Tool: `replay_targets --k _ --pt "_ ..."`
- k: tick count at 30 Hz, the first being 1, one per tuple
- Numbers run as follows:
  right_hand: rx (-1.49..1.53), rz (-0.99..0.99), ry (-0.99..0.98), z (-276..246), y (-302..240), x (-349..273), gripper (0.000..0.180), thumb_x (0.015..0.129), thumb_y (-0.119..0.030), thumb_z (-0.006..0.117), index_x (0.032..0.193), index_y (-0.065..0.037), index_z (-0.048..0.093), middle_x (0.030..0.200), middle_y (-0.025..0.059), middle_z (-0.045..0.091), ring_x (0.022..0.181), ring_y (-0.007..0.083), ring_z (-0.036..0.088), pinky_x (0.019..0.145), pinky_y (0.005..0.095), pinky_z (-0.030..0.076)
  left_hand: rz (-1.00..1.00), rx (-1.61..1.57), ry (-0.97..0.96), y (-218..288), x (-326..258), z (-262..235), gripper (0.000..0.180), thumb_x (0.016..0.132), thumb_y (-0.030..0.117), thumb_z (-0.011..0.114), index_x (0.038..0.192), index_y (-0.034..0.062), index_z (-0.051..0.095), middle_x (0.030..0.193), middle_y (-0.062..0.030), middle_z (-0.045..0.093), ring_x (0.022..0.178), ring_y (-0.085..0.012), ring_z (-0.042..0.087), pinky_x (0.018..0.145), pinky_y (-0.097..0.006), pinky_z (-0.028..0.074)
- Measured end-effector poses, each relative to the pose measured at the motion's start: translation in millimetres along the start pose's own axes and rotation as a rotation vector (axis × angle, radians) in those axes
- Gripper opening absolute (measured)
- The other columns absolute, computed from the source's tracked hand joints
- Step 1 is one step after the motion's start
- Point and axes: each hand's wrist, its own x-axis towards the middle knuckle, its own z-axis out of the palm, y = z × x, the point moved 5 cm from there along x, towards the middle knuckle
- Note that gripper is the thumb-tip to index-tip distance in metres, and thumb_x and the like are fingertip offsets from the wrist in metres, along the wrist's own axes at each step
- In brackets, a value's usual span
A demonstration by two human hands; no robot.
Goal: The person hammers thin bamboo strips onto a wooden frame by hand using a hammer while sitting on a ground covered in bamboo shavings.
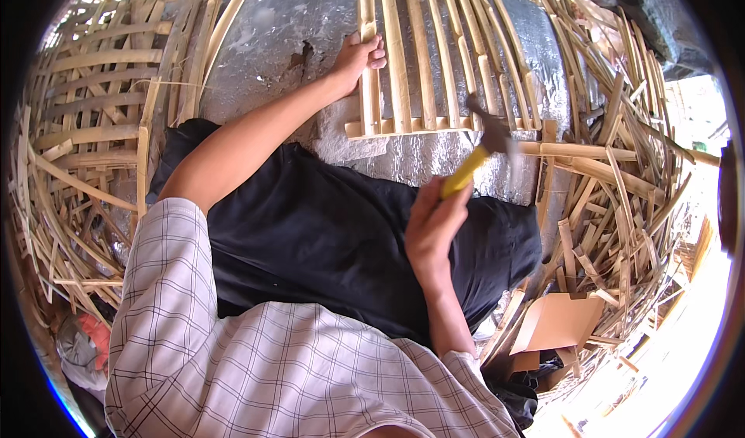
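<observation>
My left hand point(355, 64) is closed round the leftmost upright bamboo slat point(367, 3) of a bamboo frame. Several parallel slats run away from me, their near ends meeting a bamboo crosspiece point(403, 130). In my right hand point(438, 225) is a claw hammer point(464, 173) with a yellow handle. Its dark head is raised, slightly blurred, and appears in front of the right end of the crosspiece. I cannot tell whether it touches the bamboo. My fingers partly hide the left slat.
Under the frame lies a silvery, worn sheet point(256, 42). A woven bamboo lattice panel point(101, 89) stands at the left. Loose bamboo strips point(605, 182) are heaped on the right. An open cardboard box point(559, 322) sits at the lower right. Black cloth point(310, 228) covers my legs.
</observation>
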Motion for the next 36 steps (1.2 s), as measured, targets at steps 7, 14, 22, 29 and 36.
replay_targets --k 7,14,22,29,36 --pt "-0.01 0.03 -0.277 -15 -22 17 0.016 0.102 -0.007 0.056 0.094 0.001 0.045 0.065 0.0275 0.057 0.062 0.0489 0.058 0.048 0.0476 0.039 0.021 0.033 0.024 0 -6 -7 0.009 0.103 0.004 0.052 0.094 0.0017 0.054 0.078 -0.0029 0.054 0.061 -0.0079 0.048 0.05 -0.022 0.038" --pt "-0.178 -0.049 -0.296 14 -6 -4 0.018 0.102 -0.01 0.057 0.104 0.002 0.044 0.068 0.0297 0.06 0.065 0.0531 0.058 0.052 0.0547 0.042 0.019 -0.004 0.04 3 -6 5 0.009 0.103 0.004 0.051 0.094 0.0016 0.054 0.077 -0.0029 0.055 0.061 -0.0084 0.049 0.05 -0.023 0.041" --pt "0.056 0.027 -0.132 -4 -29 3 0.017 0.101 -0.004 0.056 0.101 0.003 0.041 0.065 0.03 0.055 0.06 0.0527 0.053 0.046 0.0504 0.036 0.047 0.069 0.046 4 -5 -6 0.009 0.103 0.005 0.051 0.095 0.0031 0.053 0.08 -0.0031 0.056 0.061 -0.0096 0.05 0.052 -0.023 0.043" --pt "-0.088 0.031 -0.486 -1 -23 8 0.016 0.101 -0.008 0.057 0.102 0.001 0.044 0.069 0.0307 0.059 0.071 0.0524 0.059 0.055 0.057 0.039 0.047 -0.008 0.026 4 -2 -6 0.008 0.102 0.004 0.053 0.094 0.0015 0.052 0.082 -0.0044 0.055 0.066 -0.0102 0.051 0.052 -0.025 0.043" --pt "-0.198 -0.095 -0.088 16 -6 -7 0.024 0.104 -0.014 0.055 0.115 0.003 0.043 0.065 0.0291 0.057 0.058 0.0526 0.054 0.05 0.0545 0.042 0.034 -0.006 -0.012 0 -2 -3 0.009 0.103 0.004 0.052 0.095 0.0011 0.053 0.083 -0.0047 0.056 0.066 -0.0105 0.051 0.053 -0.026 0.044"
